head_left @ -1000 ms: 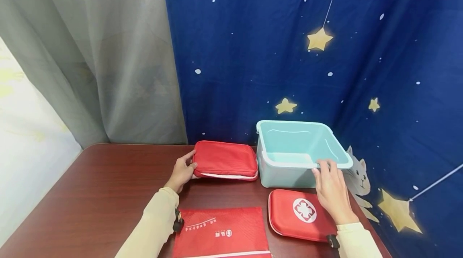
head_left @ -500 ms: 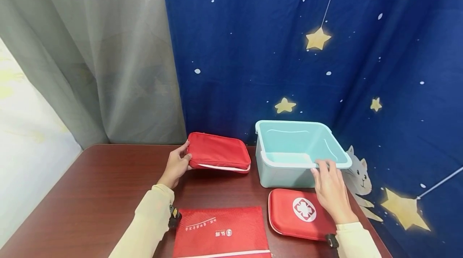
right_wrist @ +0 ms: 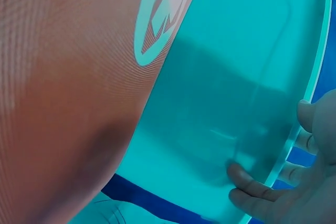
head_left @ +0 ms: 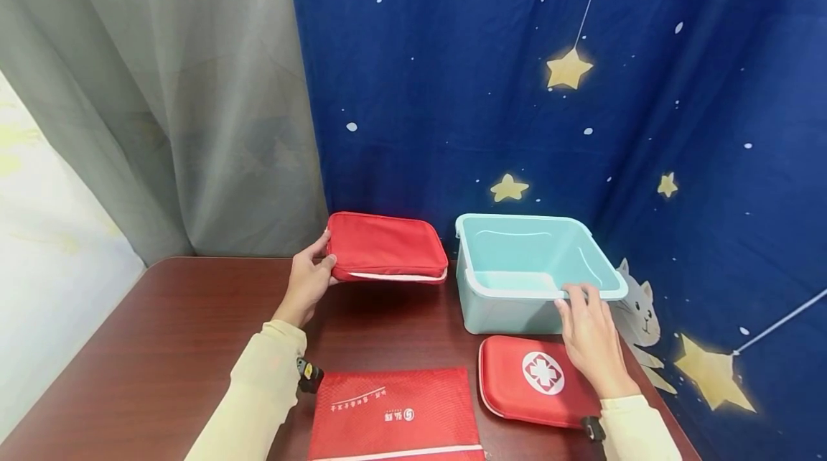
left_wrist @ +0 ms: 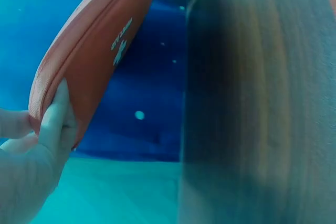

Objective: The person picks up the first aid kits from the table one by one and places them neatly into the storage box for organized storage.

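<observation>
A red zippered pouch (head_left: pixel 388 245) with a pale band along its near edge is raised above the back of the table. My left hand (head_left: pixel 309 280) grips its left end, thumb on one face and fingers on the other. White lettering marks its underside in the left wrist view, where table and pouch stand apart. At the right, my right hand (head_left: pixel 589 335) holds the front rim of a light blue plastic bin (head_left: pixel 510 310), its fingers hooked over the edge in the right wrist view. No contents show in the bin.
A red hard case (head_left: pixel 513 389) with a white cross emblem lies in front of the bin, partly under the right wrist. A flat red fabric bag (head_left: pixel 394 411) lies at the table's front. Curtains (head_left: pixel 413 87) hang behind the wooden table (head_left: pixel 194 346).
The left hand has lifted the red pouch off the table, moving it up and slightly left, away from the bin. The right hand stays at the bin's rim.
</observation>
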Demonstrator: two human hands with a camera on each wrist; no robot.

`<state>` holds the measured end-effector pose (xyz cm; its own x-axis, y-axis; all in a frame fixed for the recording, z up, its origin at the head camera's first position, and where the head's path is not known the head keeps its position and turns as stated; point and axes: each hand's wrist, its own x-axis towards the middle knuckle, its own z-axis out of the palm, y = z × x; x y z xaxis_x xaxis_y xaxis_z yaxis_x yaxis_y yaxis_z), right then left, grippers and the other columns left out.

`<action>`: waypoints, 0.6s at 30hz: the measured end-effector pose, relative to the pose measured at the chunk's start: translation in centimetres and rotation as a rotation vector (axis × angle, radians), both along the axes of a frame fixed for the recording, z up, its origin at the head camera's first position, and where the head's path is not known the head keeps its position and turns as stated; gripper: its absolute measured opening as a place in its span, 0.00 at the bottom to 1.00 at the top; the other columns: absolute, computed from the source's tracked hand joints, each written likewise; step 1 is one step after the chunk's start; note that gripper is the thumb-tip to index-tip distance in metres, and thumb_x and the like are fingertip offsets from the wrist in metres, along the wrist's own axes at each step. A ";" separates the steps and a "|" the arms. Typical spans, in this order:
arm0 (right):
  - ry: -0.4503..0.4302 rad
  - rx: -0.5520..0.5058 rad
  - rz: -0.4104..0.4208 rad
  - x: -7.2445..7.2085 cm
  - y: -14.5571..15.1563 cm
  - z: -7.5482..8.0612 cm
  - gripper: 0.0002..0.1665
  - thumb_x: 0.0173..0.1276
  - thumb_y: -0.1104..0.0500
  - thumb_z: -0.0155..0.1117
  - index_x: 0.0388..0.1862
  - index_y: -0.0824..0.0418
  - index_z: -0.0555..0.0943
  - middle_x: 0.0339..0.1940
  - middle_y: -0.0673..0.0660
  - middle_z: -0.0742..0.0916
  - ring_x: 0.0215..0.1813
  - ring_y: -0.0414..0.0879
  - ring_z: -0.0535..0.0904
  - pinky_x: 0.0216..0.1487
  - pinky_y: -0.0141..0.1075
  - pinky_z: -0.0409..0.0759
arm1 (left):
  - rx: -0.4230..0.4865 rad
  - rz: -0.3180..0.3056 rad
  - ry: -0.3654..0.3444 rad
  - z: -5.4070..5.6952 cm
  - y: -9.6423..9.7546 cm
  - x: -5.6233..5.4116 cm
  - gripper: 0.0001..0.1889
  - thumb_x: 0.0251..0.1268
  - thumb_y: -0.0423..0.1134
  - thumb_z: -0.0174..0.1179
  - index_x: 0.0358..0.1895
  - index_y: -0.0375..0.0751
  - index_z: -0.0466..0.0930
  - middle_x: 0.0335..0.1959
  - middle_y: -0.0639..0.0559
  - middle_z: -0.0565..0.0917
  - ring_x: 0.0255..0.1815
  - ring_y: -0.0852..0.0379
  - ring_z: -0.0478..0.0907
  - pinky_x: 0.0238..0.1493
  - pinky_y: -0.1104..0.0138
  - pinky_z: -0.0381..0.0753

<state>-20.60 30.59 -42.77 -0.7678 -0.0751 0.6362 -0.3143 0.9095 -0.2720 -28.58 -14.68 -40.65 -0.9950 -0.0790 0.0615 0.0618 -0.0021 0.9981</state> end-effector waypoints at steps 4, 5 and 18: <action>-0.017 -0.003 0.001 0.0 0.1 0.1 0.18 0.71 0.65 0.61 0.58 0.70 0.74 0.56 0.74 0.74 0.51 0.71 0.73 0.52 0.66 0.73 | 0.034 0.022 0.025 1.2 0.2 0.3 0.31 0.76 0.26 0.45 0.79 0.47 0.55 0.73 0.40 0.61 0.55 0.55 0.79 0.46 0.61 0.83; -0.024 -0.004 -0.001 0.0 0.1 0.2 0.18 0.71 0.65 0.61 0.58 0.70 0.74 0.56 0.74 0.74 0.51 0.71 0.73 0.53 0.67 0.73 | 0.042 0.023 0.031 1.4 0.3 0.4 0.31 0.76 0.26 0.45 0.79 0.47 0.55 0.75 0.42 0.59 0.57 0.54 0.78 0.47 0.61 0.83; -0.045 -0.004 -0.004 0.3 -0.1 0.2 0.18 0.72 0.64 0.61 0.58 0.69 0.74 0.57 0.73 0.74 0.52 0.70 0.74 0.52 0.67 0.74 | 0.126 0.063 0.102 3.4 0.9 1.1 0.32 0.76 0.25 0.44 0.79 0.48 0.53 0.80 0.54 0.55 0.67 0.47 0.72 0.53 0.60 0.79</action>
